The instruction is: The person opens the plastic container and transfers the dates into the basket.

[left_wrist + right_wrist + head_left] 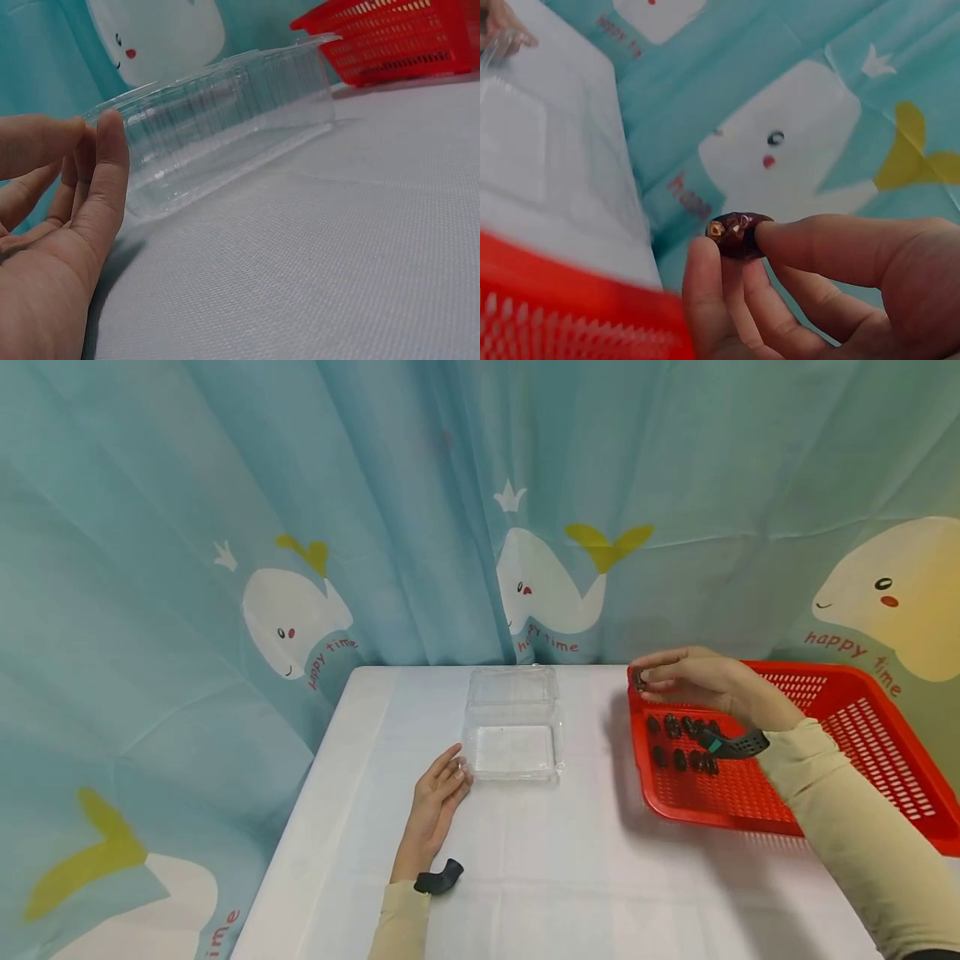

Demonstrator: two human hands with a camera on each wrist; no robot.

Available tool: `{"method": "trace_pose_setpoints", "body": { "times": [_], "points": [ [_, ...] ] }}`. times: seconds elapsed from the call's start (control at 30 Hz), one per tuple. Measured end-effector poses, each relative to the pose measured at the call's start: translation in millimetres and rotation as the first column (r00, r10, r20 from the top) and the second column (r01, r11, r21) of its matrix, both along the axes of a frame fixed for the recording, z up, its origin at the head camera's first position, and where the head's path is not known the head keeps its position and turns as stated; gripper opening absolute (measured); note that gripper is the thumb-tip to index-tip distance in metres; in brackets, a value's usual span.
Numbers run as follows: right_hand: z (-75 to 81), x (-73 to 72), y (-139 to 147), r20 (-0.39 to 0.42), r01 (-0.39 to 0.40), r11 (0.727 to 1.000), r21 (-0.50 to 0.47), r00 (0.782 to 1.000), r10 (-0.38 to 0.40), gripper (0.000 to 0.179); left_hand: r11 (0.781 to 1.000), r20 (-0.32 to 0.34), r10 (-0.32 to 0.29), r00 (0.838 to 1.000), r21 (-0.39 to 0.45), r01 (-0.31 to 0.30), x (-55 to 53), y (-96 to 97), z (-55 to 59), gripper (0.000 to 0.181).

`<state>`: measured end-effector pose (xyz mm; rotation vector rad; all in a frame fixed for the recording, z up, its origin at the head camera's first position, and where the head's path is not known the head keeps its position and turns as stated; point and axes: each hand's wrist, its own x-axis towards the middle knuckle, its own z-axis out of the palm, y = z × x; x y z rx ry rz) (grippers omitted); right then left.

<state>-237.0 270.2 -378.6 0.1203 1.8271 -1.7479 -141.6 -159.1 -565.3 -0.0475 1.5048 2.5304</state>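
Note:
My right hand (693, 681) is raised over the left edge of a red plastic basket (720, 817). Between thumb and fingertips it pinches a wrinkled dark brown date (739, 234), whose pale stem end shows in the right wrist view. Inside the basket, several more dates (679, 760) lie in two rows, some partly hidden by the wrist. At the table's middle stands a clear plastic clamshell box (517, 775), lid folded back, no fruit visible inside. My left hand (441, 789) pinches the box's near left corner at the rim, as the left wrist view (225, 112) shows.
A white cloth covers the table (525, 877). Behind it hangs a blue curtain (420, 527) with whale prints, close to the table's back edge. The basket's right part extends under my right forearm. Dark bands circle both wrists.

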Motion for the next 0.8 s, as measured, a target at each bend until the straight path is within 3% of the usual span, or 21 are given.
{"method": "trace_pose_setpoints", "body": {
  "times": [0.13, 0.27, 0.37, 0.47, 0.67, 0.8],
  "points": [
    [-4.0, 6.0, 25, -0.020, -0.032, 0.997, 0.072, 0.999, 0.034, 0.021, 1.000, 0.000, 0.006, 1.000, 0.010, -0.006, 1.0, 0.7, 2.0, 0.054],
    [-7.9, 17.3, 49, -0.053, -0.061, 0.985, 0.160, 0.996, 0.071, 0.035, 1.000, -0.003, 0.003, 1.000, 0.010, -0.003, 1.1, 1.2, 1.8, 0.055],
    [-13.2, 24.0, 63, -0.045, -0.068, 0.981, 0.179, 0.996, 0.077, 0.031, 1.000, -0.011, -0.004, 1.000, -0.010, 0.004, 0.9, 0.9, 0.8, 0.057],
    [-20.5, 27.7, 73, -0.009, -0.065, 0.984, 0.169, 0.998, 0.068, 0.021, 0.999, -0.022, -0.013, 1.000, -0.035, 0.012, 0.9, 1.0, -0.3, 0.058],
    [-38.2, 32.9, 88, 0.119, -0.065, 0.992, 0.110, 0.992, 0.052, 0.037, 1.000, -0.014, -0.006, 1.000, -0.014, 0.006, 1.9, 2.7, 0.7, 0.056],
    [-50.1, 42.2, 102, 0.132, -0.100, 0.993, 0.068, 0.987, 0.090, 0.038, 1.000, -0.002, -0.003, 1.000, 0.006, 0.003, 2.5, 2.9, 3.2, 0.055]
  ]
}}
